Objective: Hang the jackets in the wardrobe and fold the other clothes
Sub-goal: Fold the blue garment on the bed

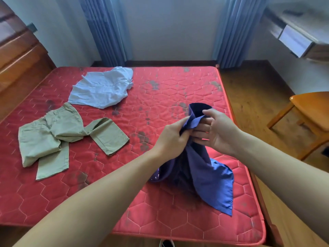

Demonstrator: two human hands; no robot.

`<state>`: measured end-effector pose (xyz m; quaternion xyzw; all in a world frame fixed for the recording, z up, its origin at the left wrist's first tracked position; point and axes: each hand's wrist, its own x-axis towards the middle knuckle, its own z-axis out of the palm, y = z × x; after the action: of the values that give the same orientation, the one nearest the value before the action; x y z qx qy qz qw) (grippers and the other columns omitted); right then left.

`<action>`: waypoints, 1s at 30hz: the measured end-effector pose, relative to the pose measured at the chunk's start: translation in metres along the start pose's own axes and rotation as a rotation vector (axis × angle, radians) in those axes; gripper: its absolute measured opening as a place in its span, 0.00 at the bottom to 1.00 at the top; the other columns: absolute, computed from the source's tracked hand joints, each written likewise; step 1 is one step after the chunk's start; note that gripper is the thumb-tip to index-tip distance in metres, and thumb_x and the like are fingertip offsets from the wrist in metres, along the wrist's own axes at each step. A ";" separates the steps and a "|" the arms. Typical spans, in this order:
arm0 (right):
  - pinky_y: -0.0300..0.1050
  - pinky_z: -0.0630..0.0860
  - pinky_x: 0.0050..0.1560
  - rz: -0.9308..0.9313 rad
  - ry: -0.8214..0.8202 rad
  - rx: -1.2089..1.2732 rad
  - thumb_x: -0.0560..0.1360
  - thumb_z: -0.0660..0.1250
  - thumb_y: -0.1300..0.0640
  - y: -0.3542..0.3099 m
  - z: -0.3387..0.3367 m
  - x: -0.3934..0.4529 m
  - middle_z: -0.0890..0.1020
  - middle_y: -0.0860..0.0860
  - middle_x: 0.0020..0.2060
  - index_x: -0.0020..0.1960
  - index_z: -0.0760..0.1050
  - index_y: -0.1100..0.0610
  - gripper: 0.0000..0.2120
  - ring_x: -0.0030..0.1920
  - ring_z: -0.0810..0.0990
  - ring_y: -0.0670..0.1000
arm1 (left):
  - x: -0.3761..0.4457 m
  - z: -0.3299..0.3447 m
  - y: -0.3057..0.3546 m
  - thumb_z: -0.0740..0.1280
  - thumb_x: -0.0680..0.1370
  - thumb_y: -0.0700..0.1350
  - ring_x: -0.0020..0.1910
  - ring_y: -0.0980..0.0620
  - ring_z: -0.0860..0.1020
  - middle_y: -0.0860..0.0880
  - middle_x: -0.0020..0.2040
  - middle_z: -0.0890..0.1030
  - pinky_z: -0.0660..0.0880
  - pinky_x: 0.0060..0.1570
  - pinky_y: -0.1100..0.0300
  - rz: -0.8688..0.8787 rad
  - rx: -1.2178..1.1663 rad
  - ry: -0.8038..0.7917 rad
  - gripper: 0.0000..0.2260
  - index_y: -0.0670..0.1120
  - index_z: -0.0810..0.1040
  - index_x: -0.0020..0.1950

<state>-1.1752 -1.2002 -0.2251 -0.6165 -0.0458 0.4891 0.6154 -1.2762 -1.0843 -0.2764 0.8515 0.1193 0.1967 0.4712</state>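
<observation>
Gripping blue garment (pixel 210 175) near mattress edge (pixel 249 168), both hands.

A bedroom in a home: a bare red quilted mattress (pixel 160 175) fills the space beneath the person's hands, with a wooden headboard (pixel 19 56) to the left of the left hand (pixel 170 138). Blue curtains (pixel 106 29) hang against a pale wall beyond the hands, while a wooden chair (pixel 309 114) and a wall-mounted desk with a drawer (pixel 295 40) stand on wood flooring (pixel 249 97) to the right of the right hand (pixel 219 131).
</observation>
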 end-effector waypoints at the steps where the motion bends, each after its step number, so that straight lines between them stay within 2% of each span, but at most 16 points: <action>1: 0.52 0.76 0.57 -0.033 -0.013 -0.049 0.80 0.56 0.52 -0.003 -0.003 -0.003 0.86 0.55 0.42 0.49 0.78 0.59 0.15 0.46 0.84 0.55 | 0.003 -0.004 0.002 0.61 0.80 0.39 0.45 0.57 0.78 0.54 0.47 0.83 0.73 0.50 0.61 -0.021 -0.012 -0.004 0.12 0.47 0.79 0.61; 2: 0.51 0.77 0.55 -0.087 0.016 -0.128 0.79 0.57 0.55 -0.009 -0.005 -0.006 0.86 0.56 0.45 0.50 0.79 0.59 0.14 0.47 0.84 0.55 | 0.008 -0.011 0.008 0.59 0.80 0.40 0.43 0.57 0.76 0.54 0.45 0.81 0.73 0.49 0.58 -0.044 -0.050 -0.005 0.11 0.45 0.80 0.57; 4: 0.48 0.77 0.49 -0.235 0.216 -0.389 0.77 0.61 0.61 -0.018 -0.018 -0.005 0.84 0.56 0.48 0.51 0.79 0.57 0.08 0.46 0.83 0.55 | 0.020 -0.026 0.025 0.59 0.80 0.43 0.42 0.57 0.75 0.51 0.43 0.79 0.74 0.48 0.55 -0.120 -0.185 -0.009 0.11 0.41 0.80 0.53; 5: 0.48 0.77 0.47 -0.305 0.302 -0.501 0.75 0.64 0.63 -0.027 -0.025 -0.004 0.83 0.55 0.51 0.54 0.77 0.56 0.09 0.48 0.82 0.55 | 0.027 -0.038 0.038 0.60 0.81 0.42 0.43 0.57 0.76 0.51 0.44 0.80 0.74 0.49 0.57 -0.157 -0.266 -0.032 0.10 0.40 0.80 0.54; 6: 0.49 0.76 0.48 -0.334 0.334 -0.545 0.73 0.67 0.63 -0.038 -0.032 -0.003 0.80 0.54 0.55 0.61 0.74 0.54 0.17 0.53 0.81 0.55 | 0.033 -0.052 0.052 0.60 0.82 0.39 0.43 0.58 0.78 0.51 0.45 0.81 0.75 0.49 0.61 -0.187 -0.341 -0.071 0.09 0.42 0.80 0.54; 8: 0.53 0.72 0.56 -0.278 0.201 -0.480 0.71 0.70 0.61 -0.064 -0.043 -0.004 0.75 0.50 0.63 0.71 0.66 0.48 0.31 0.63 0.75 0.53 | 0.043 -0.081 0.082 0.58 0.83 0.37 0.44 0.59 0.81 0.52 0.46 0.83 0.77 0.47 0.64 -0.208 -0.467 -0.180 0.11 0.44 0.80 0.56; 9: 0.55 0.68 0.60 -0.223 0.059 -0.434 0.70 0.71 0.58 -0.077 -0.045 -0.006 0.75 0.47 0.64 0.70 0.66 0.44 0.31 0.65 0.72 0.52 | 0.048 -0.096 0.096 0.59 0.83 0.37 0.45 0.58 0.82 0.52 0.46 0.84 0.78 0.47 0.64 -0.213 -0.503 -0.212 0.11 0.46 0.81 0.55; 11: 0.57 0.67 0.63 -0.131 -0.180 -0.418 0.67 0.72 0.53 -0.103 -0.039 -0.014 0.80 0.44 0.62 0.63 0.75 0.43 0.25 0.63 0.75 0.50 | 0.059 -0.123 0.116 0.60 0.82 0.40 0.46 0.56 0.82 0.52 0.46 0.85 0.78 0.48 0.62 -0.231 -0.556 -0.219 0.11 0.49 0.82 0.52; 13: 0.55 0.73 0.57 -0.206 -0.220 -0.387 0.66 0.75 0.58 -0.132 -0.028 -0.023 0.84 0.49 0.54 0.56 0.79 0.50 0.19 0.57 0.80 0.53 | 0.069 -0.150 0.134 0.60 0.82 0.41 0.47 0.56 0.82 0.53 0.48 0.85 0.78 0.50 0.62 -0.226 -0.575 -0.204 0.11 0.49 0.82 0.53; 16: 0.46 0.79 0.44 -0.480 -0.049 -0.297 0.70 0.71 0.62 -0.191 -0.005 -0.043 0.86 0.51 0.46 0.53 0.80 0.56 0.11 0.51 0.82 0.55 | 0.087 -0.189 0.157 0.61 0.82 0.44 0.45 0.55 0.82 0.54 0.45 0.85 0.79 0.45 0.62 -0.218 -0.463 -0.126 0.08 0.50 0.80 0.52; 18: 0.42 0.78 0.38 -0.650 0.072 -0.382 0.72 0.72 0.63 -0.231 0.010 -0.058 0.86 0.51 0.45 0.51 0.81 0.55 0.09 0.46 0.83 0.52 | 0.102 -0.210 0.169 0.63 0.82 0.45 0.40 0.55 0.81 0.54 0.41 0.84 0.78 0.39 0.63 -0.202 -0.274 -0.038 0.07 0.49 0.80 0.50; 20: 0.40 0.80 0.39 -0.784 0.156 -0.546 0.71 0.74 0.63 -0.260 0.025 -0.069 0.86 0.51 0.46 0.48 0.82 0.54 0.07 0.43 0.84 0.47 | 0.118 -0.224 0.177 0.63 0.82 0.43 0.34 0.57 0.80 0.54 0.36 0.83 0.77 0.36 0.63 -0.147 -0.132 0.056 0.08 0.46 0.80 0.47; 22: 0.43 0.81 0.47 -0.913 0.232 -0.639 0.70 0.76 0.62 -0.282 0.037 -0.077 0.86 0.50 0.47 0.48 0.83 0.54 0.07 0.45 0.85 0.47 | 0.135 -0.233 0.185 0.64 0.82 0.44 0.34 0.57 0.78 0.54 0.36 0.81 0.75 0.39 0.63 -0.075 0.014 0.169 0.09 0.46 0.81 0.45; 24: 0.42 0.80 0.48 -0.971 0.292 -0.741 0.70 0.76 0.60 -0.295 0.046 -0.084 0.86 0.48 0.45 0.50 0.83 0.54 0.09 0.45 0.84 0.47 | 0.146 -0.240 0.192 0.65 0.81 0.45 0.35 0.58 0.77 0.54 0.37 0.81 0.76 0.37 0.65 -0.058 0.087 0.201 0.08 0.46 0.81 0.45; 27: 0.40 0.78 0.50 -0.958 0.297 -0.850 0.71 0.75 0.60 -0.303 0.045 -0.086 0.85 0.45 0.46 0.53 0.82 0.52 0.12 0.46 0.83 0.44 | 0.160 -0.252 0.198 0.66 0.80 0.45 0.39 0.55 0.79 0.50 0.42 0.82 0.77 0.36 0.65 -0.114 0.096 0.121 0.09 0.41 0.82 0.53; 30: 0.45 0.78 0.53 -0.836 0.243 -0.807 0.73 0.73 0.61 -0.300 0.032 -0.083 0.85 0.46 0.49 0.58 0.80 0.53 0.14 0.50 0.84 0.47 | 0.163 -0.260 0.197 0.68 0.79 0.46 0.39 0.56 0.80 0.51 0.42 0.83 0.78 0.40 0.63 -0.110 0.114 0.059 0.05 0.46 0.81 0.48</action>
<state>-1.0755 -1.1599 0.0691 -0.7828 -0.3963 0.0749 0.4738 -1.2435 -0.9283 0.0517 0.8629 0.1909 0.1882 0.4284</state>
